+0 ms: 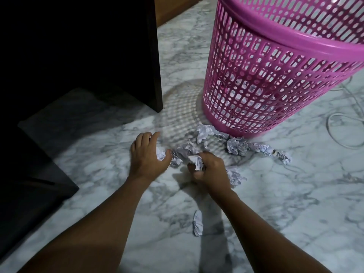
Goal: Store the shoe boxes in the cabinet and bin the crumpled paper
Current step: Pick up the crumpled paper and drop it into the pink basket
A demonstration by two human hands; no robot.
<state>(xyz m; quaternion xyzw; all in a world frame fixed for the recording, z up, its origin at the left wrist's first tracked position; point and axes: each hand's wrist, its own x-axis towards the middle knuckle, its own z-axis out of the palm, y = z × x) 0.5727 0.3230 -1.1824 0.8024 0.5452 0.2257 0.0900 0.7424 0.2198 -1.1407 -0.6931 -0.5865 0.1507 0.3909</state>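
2 bare forearms reach forward and down, side by side. The left hand [146,154] is spread, palm down, fingers slightly curled and thumb out. The right hand [209,170] is curled into a loose fist, fingers folded inward, gripping.

You're seeing a dim scene; the pink basket [275,75] throws a lattice shadow on the marble floor [295,203], wide-angle edges bend, cabinet [78,46] nearly black.

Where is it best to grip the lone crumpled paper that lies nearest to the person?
Probably across its narrow middle, from above. The lone crumpled paper lies long and thin on the marble floor, apart from the other pieces, so fingertips can close on both long sides freely.
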